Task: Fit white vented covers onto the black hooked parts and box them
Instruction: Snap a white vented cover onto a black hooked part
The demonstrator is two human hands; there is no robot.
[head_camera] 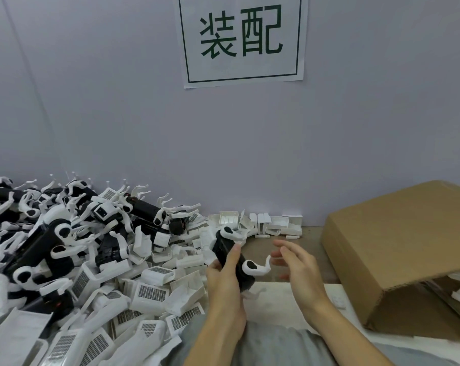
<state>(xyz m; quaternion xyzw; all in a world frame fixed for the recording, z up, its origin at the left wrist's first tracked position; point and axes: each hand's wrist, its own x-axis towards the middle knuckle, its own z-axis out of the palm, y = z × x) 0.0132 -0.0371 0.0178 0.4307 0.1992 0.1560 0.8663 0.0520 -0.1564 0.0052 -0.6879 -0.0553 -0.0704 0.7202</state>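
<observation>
My left hand (225, 281) grips a black hooked part (225, 248) with white hooks at its top and lower right end, held upright over the table's front. My right hand (296, 265) hovers just right of it, fingers straight and blurred, holding nothing. A heap of black hooked parts (46, 233) fills the left of the table. White vented covers (152, 293) lie scattered in front of and beside that heap. A cardboard box (398, 249) stands at the right, its flap raised over the opening.
A row of white covers (271, 224) lines the wall behind my hands. A paper sign (240, 39) with green characters hangs on the grey wall. A strip of bare tabletop (258, 245) shows between the pile and the box.
</observation>
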